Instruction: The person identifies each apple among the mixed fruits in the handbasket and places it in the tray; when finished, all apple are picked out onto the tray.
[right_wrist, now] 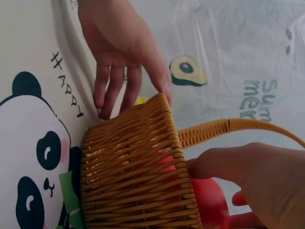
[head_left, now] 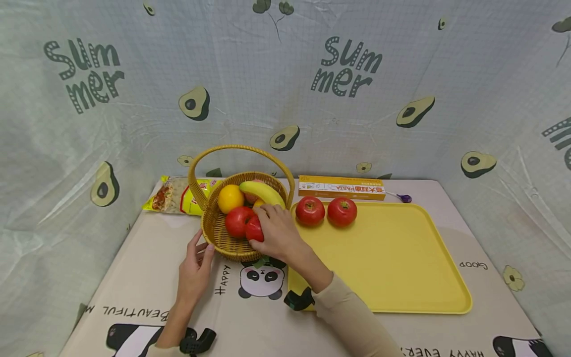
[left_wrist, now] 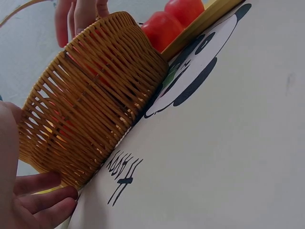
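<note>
A woven basket [head_left: 226, 244] with a tall handle stands left of centre. Inside are an orange [head_left: 231, 199], a banana [head_left: 266, 191] and a red apple [head_left: 238, 221], with more fruit partly hidden behind. My right hand [head_left: 280, 233] reaches over the near right rim and grips another red apple [head_left: 254, 230], thumb on its near side and fingers over the top. It lies against its neighbour. My left hand [head_left: 196, 265] rests at the basket's near left side, thumb at the rim and the other fingers extended along the outside, low down in the left wrist view.
A yellow tray [head_left: 379, 263] lies to the right, with two red apples [head_left: 325, 212] at its far left corner. Behind it stand a pasta box [head_left: 341, 188] and a small purple-ended item [head_left: 404, 198]. A yellow food packet [head_left: 178, 195] lies behind the basket's left side.
</note>
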Motion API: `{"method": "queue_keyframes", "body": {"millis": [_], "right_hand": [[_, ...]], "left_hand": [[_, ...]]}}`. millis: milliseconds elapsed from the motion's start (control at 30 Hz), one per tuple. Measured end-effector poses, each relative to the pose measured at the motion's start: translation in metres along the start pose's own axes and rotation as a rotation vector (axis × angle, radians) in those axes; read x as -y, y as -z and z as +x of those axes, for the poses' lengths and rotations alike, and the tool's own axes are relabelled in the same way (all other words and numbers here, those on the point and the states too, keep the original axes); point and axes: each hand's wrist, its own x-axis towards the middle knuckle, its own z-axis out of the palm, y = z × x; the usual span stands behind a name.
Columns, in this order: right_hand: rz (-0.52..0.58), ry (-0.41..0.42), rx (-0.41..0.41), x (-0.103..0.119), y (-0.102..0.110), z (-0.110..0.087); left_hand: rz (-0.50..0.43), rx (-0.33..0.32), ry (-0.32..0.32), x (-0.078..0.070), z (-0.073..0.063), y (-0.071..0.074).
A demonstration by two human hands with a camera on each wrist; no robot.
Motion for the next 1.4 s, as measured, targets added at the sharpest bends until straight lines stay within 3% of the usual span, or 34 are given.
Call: {"method": "queue_keyframes", "body": {"millis": [133,267,667,1400], "right_hand": [[-0.025,0.001,0.022,0.003,-0.002,0.001],[0.019,-0.006,0.035,0.002,-0.006,0.002],[0.366,-0.07,0.096,-0.019,-0.019,0.001],[0.432,-0.079,0.067,-0.023,-0.021,0.004]], "left_hand": [[0.004,-0.001,0.005,0.0,0.0,0.0],[0.011,-0.003,0.001,0.001,0.0,0.0],[0.022,0.004,0.007,0.001,0.0,0.0],[0.015,-0.001,-0.002,0.0,0.0,0.001]]}}
